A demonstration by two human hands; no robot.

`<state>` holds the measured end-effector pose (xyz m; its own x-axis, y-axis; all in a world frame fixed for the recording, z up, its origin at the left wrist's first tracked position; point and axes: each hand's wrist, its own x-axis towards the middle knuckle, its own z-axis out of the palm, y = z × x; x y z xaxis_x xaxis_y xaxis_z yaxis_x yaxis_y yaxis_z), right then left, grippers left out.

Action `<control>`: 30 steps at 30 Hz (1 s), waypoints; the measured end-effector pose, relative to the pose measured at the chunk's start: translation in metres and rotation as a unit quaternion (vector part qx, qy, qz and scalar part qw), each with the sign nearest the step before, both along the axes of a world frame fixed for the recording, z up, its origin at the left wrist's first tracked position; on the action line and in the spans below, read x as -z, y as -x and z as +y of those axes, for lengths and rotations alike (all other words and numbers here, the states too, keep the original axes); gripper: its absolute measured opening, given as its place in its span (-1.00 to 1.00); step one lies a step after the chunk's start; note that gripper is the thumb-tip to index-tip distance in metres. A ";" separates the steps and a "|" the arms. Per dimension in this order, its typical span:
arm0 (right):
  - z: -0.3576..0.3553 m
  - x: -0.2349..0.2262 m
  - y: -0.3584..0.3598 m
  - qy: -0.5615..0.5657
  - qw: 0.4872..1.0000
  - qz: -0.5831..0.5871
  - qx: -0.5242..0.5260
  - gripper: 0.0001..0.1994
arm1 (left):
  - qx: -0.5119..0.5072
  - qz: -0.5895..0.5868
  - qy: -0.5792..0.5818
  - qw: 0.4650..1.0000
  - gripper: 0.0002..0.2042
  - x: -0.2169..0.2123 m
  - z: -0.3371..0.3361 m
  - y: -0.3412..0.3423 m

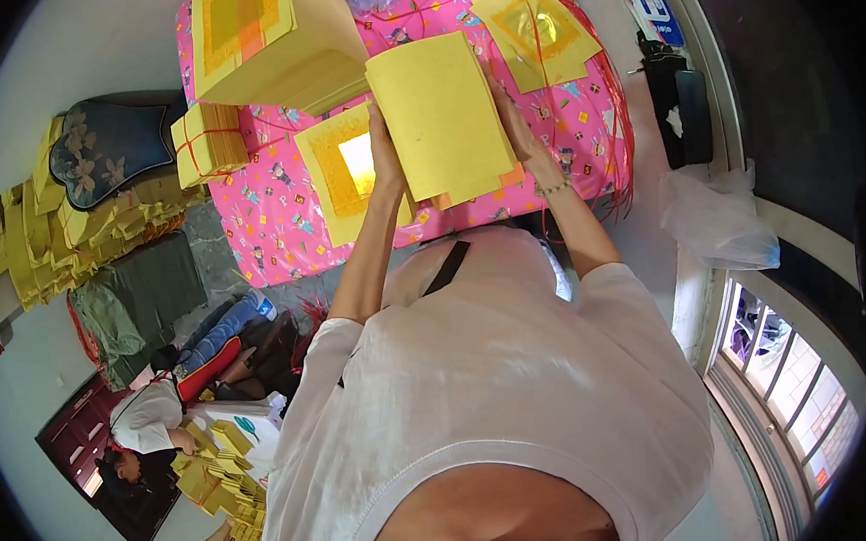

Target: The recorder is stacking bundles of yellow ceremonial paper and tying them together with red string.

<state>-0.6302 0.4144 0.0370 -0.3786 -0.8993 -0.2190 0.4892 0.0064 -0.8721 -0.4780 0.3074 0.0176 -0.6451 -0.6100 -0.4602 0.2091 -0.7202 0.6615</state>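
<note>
Both hands gripped one stack of yellow sheets (441, 113), raised above the pink table (274, 220). Left hand (385, 160) clasped the stack's left edge, fingers curled behind it; right hand (516, 129) clasped the right edge, a bracelet (552, 188) on its wrist. Just left of the stack lay a sheet with a gold square (341, 168), partly under the left hand. A thick pile (269, 44) sat at the table's far left, a tied bundle (208, 140) at its left edge, and loose sheets (535, 30) at far right. Another person (152, 417) sat on the floor at lower left among more sheets.
</note>
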 end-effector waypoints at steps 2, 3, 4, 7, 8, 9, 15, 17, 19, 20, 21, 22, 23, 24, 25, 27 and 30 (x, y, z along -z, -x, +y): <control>-0.003 0.004 -0.001 0.014 0.999 0.030 0.004 -0.29 | -0.003 -0.036 0.033 0.999 -0.45 0.012 0.001 -0.001; -0.004 0.007 -0.002 0.027 0.998 0.059 0.008 -0.27 | -0.007 -0.072 0.065 0.995 -0.44 0.017 0.003 -0.002; -0.006 0.010 -0.003 0.027 0.998 0.061 0.011 -0.27 | -0.005 -0.071 0.066 0.995 -0.44 0.027 0.002 -0.005; -0.010 0.009 -0.005 0.055 0.998 -0.009 0.008 -0.37 | 0.038 -0.129 0.090 0.987 -0.45 0.038 -0.002 -0.009; -0.008 0.005 -0.004 0.041 0.999 0.008 -0.001 -0.37 | 0.037 -0.121 0.078 0.989 -0.45 0.037 -0.003 -0.008; -0.008 0.002 -0.002 0.028 0.999 0.025 -0.010 -0.36 | 0.036 -0.112 0.066 0.991 -0.46 0.035 -0.002 -0.008; -0.009 0.046 0.010 0.020 0.988 0.153 0.009 -0.31 | 0.017 -0.078 -0.003 0.997 -0.48 0.018 -0.004 -0.002; -0.003 0.054 0.018 -0.004 0.973 0.223 0.063 -0.35 | 0.007 -0.066 -0.026 0.997 -0.49 0.013 -0.003 -0.003; 0.004 0.056 0.034 -0.031 0.964 0.228 0.136 -0.44 | -0.003 -0.053 -0.050 0.997 -0.50 0.010 -0.003 -0.003; 0.009 0.056 0.045 -0.111 0.937 0.288 0.166 -0.50 | -0.013 -0.047 -0.060 0.997 -0.50 0.009 -0.003 -0.006; 0.014 0.057 0.059 -0.189 0.899 0.343 0.194 -0.55 | -0.020 -0.043 -0.055 0.997 -0.50 0.024 -0.007 -0.012; 0.018 0.071 0.073 -0.244 0.843 0.442 0.185 -0.56 | -0.054 0.000 -0.013 0.998 -0.54 0.050 -0.013 -0.023; 0.023 0.094 0.088 -0.300 0.770 0.534 0.180 -0.56 | -0.083 0.042 0.026 0.995 -0.57 0.065 -0.017 -0.026; 0.030 0.107 0.098 -0.298 0.769 0.536 0.181 -0.56 | -0.083 0.045 0.026 0.995 -0.57 0.056 -0.016 -0.021; 0.042 0.117 0.104 -0.361 0.735 0.554 0.153 -0.55 | -0.078 -0.055 0.139 0.986 -0.60 0.033 -0.010 -0.011; 0.044 0.125 0.105 -0.406 0.702 0.573 0.120 -0.53 | -0.087 -0.154 0.257 0.950 -0.63 0.012 -0.006 -0.015; 0.043 0.143 0.102 -0.416 0.677 0.594 0.125 -0.57 | -0.107 -0.179 0.243 0.948 -0.72 0.012 -0.004 -0.028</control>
<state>-0.7318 0.4573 -0.1059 -0.8501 -0.5263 -0.0182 -0.4771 0.7843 -0.3966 -0.4503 0.3029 0.0058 -0.3394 -0.9046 -0.2578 0.0160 -0.2796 0.9600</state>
